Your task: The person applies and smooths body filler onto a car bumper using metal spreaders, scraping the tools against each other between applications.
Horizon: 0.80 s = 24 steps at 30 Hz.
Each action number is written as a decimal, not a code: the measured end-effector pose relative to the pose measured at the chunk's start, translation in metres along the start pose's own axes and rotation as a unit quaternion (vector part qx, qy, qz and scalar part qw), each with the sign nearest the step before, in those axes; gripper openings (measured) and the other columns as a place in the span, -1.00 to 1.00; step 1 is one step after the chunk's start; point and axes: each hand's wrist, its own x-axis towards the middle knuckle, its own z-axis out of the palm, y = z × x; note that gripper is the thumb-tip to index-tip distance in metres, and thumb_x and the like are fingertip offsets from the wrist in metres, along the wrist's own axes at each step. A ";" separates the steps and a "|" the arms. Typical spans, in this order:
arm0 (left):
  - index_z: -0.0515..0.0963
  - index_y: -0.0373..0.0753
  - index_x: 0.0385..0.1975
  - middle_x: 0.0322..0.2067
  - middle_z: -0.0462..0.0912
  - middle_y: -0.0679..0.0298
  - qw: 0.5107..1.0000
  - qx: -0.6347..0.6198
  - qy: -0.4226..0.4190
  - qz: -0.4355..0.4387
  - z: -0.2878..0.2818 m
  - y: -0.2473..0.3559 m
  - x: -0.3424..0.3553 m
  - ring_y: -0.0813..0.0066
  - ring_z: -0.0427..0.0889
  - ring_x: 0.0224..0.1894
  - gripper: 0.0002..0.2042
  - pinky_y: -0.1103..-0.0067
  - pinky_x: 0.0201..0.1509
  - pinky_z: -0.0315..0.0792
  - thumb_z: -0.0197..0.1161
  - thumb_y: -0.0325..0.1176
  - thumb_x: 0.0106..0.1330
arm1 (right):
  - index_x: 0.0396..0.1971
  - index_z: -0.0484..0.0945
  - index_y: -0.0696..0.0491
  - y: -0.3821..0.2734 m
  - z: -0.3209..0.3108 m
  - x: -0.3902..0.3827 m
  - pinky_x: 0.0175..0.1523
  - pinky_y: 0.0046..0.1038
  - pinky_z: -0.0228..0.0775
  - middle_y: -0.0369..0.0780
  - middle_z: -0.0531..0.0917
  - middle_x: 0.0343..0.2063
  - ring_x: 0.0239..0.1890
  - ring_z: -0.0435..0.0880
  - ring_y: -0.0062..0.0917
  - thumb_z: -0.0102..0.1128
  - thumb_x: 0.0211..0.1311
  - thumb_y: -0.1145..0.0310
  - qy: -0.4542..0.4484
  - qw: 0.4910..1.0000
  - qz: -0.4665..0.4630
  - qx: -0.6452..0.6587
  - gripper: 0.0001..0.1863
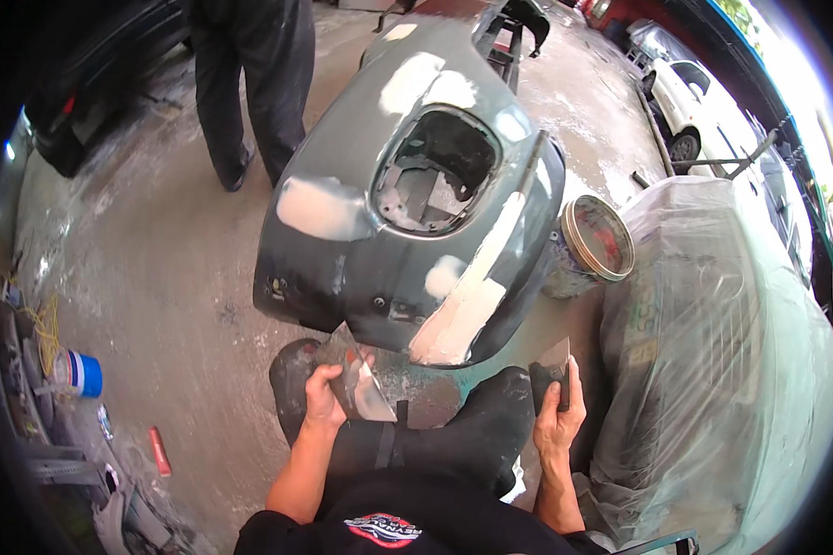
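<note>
My left hand [323,396] grips a flat mixing plate [352,372] above my left thigh, with a smear of pale body filler on it. Out to the right, my right hand [557,421] is closed around a filler spreader [550,372], its thin blade pointing up. The spreader is apart from both the plate and the panel. In front of my knees stands a dark grey car body panel [329,273] with a rounded square opening. Several pale filler patches cover it. A long, cream filler strip [467,310] runs down its right side to the near edge.
An open bucket [574,259] stands just right of the panel. Plastic sheeting [713,361] covers a vehicle at the right. Another person's legs [254,83] are at the far left of the panel. A blue-and-white tub [85,374] and a red tube [160,451] lie left.
</note>
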 end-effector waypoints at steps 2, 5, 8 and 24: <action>0.19 -0.54 0.31 0.33 0.26 -0.12 0.999 0.000 0.025 -0.030 -0.001 0.008 -0.011 -0.05 0.23 0.42 -0.27 0.14 0.55 0.07 0.12 -0.27 0.11 | 0.21 0.43 0.28 0.001 -0.005 0.003 0.17 -0.31 0.42 0.05 0.59 0.05 0.08 0.61 -0.16 0.03 0.32 0.60 0.002 0.994 -0.102 -0.040 -0.56; 0.23 -0.50 0.32 0.30 0.36 -0.04 0.998 0.020 0.005 -0.061 -0.008 0.025 -0.030 0.00 0.39 0.33 -0.33 0.11 0.42 0.29 0.08 -0.28 0.20 | 0.24 0.42 0.27 -0.003 -0.015 0.011 0.23 -0.45 0.33 -0.04 0.58 0.11 0.12 0.57 -0.40 -0.03 0.40 0.59 0.000 0.990 -0.128 -0.064 -0.58; 0.38 -0.52 0.20 0.12 0.57 -0.05 0.992 0.106 0.059 -0.019 -0.011 0.040 -0.062 0.07 0.63 0.11 -0.46 0.17 0.25 0.49 0.09 -0.36 0.23 | 0.23 0.41 0.28 -0.019 0.001 0.007 0.29 -0.45 0.26 -0.04 0.56 0.14 0.20 0.50 -0.40 -0.06 0.40 0.61 -0.033 0.995 -0.091 0.033 -0.58; 0.54 -0.32 0.06 -0.08 0.70 0.19 0.979 0.186 0.062 -0.059 0.086 0.008 -0.079 0.42 0.69 -0.08 -0.63 0.45 0.10 0.55 0.28 -0.37 0.26 | 0.06 0.54 -0.12 -0.028 0.036 -0.062 0.09 0.10 0.37 0.07 0.43 0.12 0.07 0.47 0.11 0.30 -0.05 0.50 -0.331 0.856 -0.397 0.023 -0.44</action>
